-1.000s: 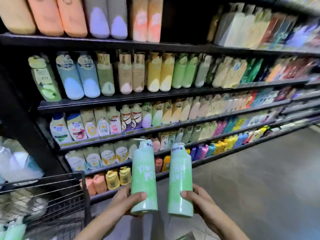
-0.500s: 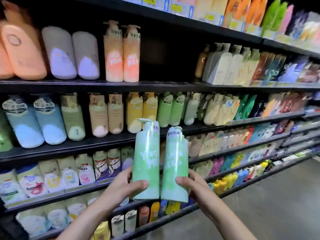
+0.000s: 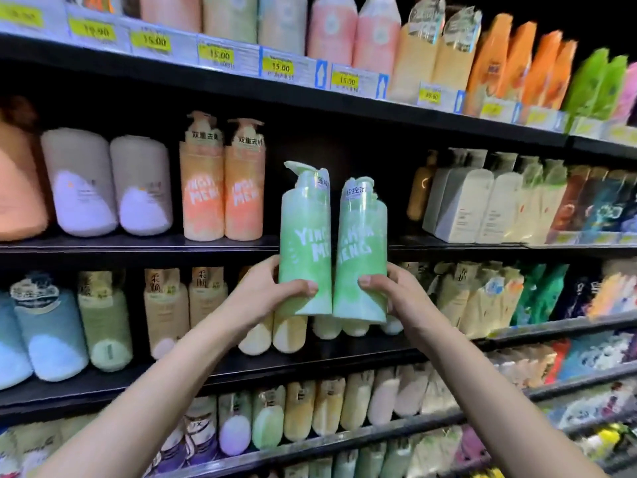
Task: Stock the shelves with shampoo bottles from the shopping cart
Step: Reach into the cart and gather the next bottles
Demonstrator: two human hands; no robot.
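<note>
You hold two green bottles [image 3: 332,246] upright, touching each other, in front of the empty gap on the shelf [image 3: 337,244]. Your left hand [image 3: 265,291] and right hand [image 3: 396,293] wrap only their lower parts, fingers pressed together. They could tip and knock the orange bottles [image 3: 222,188] beside the gap.

Two bare arms reach up from the bottom — no sleeves, no watch, no rings. The left hand [image 3: 265,291] and right hand [image 3: 396,294] wear no gloves — short plain nails.
</note>
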